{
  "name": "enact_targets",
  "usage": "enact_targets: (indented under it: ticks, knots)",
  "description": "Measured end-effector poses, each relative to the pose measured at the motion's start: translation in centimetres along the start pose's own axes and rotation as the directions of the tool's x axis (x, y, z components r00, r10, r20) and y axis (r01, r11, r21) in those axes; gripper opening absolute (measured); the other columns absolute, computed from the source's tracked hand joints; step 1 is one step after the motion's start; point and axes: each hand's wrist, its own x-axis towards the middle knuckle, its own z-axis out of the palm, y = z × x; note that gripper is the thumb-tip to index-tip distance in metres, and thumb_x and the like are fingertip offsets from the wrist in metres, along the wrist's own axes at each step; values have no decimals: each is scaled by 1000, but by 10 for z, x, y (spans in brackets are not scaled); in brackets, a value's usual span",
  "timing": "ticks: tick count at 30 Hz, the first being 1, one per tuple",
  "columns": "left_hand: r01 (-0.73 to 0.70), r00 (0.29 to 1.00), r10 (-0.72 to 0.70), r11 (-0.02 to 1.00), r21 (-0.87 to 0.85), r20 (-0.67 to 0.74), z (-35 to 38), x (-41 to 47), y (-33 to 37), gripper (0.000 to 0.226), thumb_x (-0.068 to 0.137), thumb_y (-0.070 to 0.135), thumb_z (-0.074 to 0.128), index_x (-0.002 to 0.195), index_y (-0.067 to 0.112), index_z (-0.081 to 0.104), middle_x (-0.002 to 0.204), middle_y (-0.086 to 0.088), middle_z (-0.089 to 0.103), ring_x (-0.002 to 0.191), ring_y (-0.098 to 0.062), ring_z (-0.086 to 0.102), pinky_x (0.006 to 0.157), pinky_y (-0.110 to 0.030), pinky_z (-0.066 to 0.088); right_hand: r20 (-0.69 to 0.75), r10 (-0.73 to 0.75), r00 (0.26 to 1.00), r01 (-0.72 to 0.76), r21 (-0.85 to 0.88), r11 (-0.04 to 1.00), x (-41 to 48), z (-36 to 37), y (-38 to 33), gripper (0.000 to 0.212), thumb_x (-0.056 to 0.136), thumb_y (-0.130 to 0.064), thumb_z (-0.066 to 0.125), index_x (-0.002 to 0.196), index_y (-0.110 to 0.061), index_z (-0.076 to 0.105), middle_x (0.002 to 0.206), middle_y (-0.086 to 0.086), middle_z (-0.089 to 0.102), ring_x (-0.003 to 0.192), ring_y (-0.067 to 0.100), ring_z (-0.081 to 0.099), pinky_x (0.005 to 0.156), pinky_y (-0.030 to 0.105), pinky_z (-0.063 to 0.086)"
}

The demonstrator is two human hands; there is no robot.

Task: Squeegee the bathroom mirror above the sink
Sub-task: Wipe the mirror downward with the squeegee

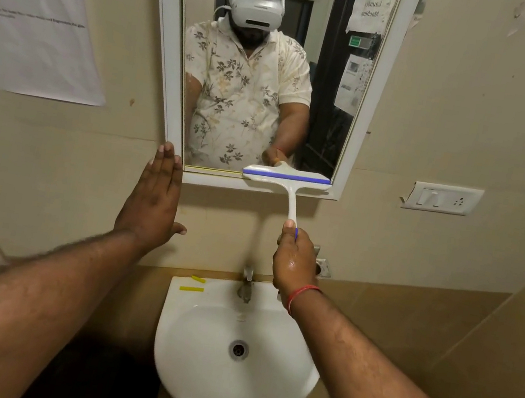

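the white plastic squeegee with a blue rubber blade (287,177) lies level across the lower right corner of the white-framed bathroom mirror (179,108), blade at the bottom edge of the glass — the foot of a downward stroke, i judge. my right hand (294,261) is wrapped tight around the handle's end, low down so the blade can reach. my left hand (154,196) is spread flat on the beige wall just beside the frame's lower left corner — bracing me, probably. the white ceramic sink (235,361) sits directly below, placed to catch drips.
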Motion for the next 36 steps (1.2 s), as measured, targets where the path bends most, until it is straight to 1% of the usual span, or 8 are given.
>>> enact_targets:
  ticks: [5,14,19,25,28,30,33,36]
  knots:
    - [-8,1000,7,999,44,23,1,-7,-1,170,63,56,105,173,-4,-11,181,-26,-26,171,-41,-19,141,-54,9,7,50,999,-50,5,999,2,-2,-9,52,108,-65,37,84,-24,58,78,3,60,73,27,55,73,42,50]
    - [-25,999,22,999,47,48,7,-17,-2,169,65,55,104,173,-3,-11,181,-22,-30,171,-40,-19,141,-53,9,47,116,992,-117,27,993,2,-4,-16,55,96,-75,35,82,-26,54,72,-2,53,63,21,46,64,35,38]
    - [-34,998,30,997,65,61,11,-20,-5,169,64,58,104,173,-5,-8,181,-24,-27,172,-40,-18,141,-54,9,40,82,996,-83,27,996,1,-6,-14,53,106,-68,36,84,-23,55,73,1,55,67,24,48,70,41,42]
    - [-48,996,44,997,56,79,20,-24,-7,168,66,61,102,173,-5,-10,180,-25,-29,171,-40,-19,141,-55,12,19,49,999,-50,43,998,-6,-3,-11,61,90,-82,35,80,-25,53,69,-1,51,66,25,45,69,42,41]
    - [-49,994,43,997,52,100,30,-31,-6,166,70,64,98,172,-6,-13,180,-25,-30,171,-40,-21,141,-55,12,20,-32,999,32,9,999,-13,-3,7,57,94,-79,37,79,-25,50,69,-4,49,66,22,45,67,39,41]
    - [-54,992,49,998,39,119,43,-40,-6,164,72,65,97,172,-7,-11,180,-25,-30,171,-40,-20,141,-55,12,19,7,1000,-7,7,1000,-25,-2,27,57,97,-76,38,81,-23,53,69,-4,49,65,21,46,67,37,41]
    - [-107,976,101,994,22,193,72,-61,-8,160,75,66,94,172,-5,-11,181,-23,-29,172,-38,-19,142,-52,5,52,73,996,-68,-85,994,-47,-2,70,50,103,-74,38,78,-34,54,69,-7,54,65,19,50,67,36,43]
    - [-156,951,139,987,39,277,105,-88,-5,165,70,77,90,172,-8,-8,182,-27,-22,172,-42,-13,141,-55,7,93,188,978,-169,-177,970,-63,-4,101,51,111,-62,38,85,-24,58,78,0,62,74,23,57,70,36,47]
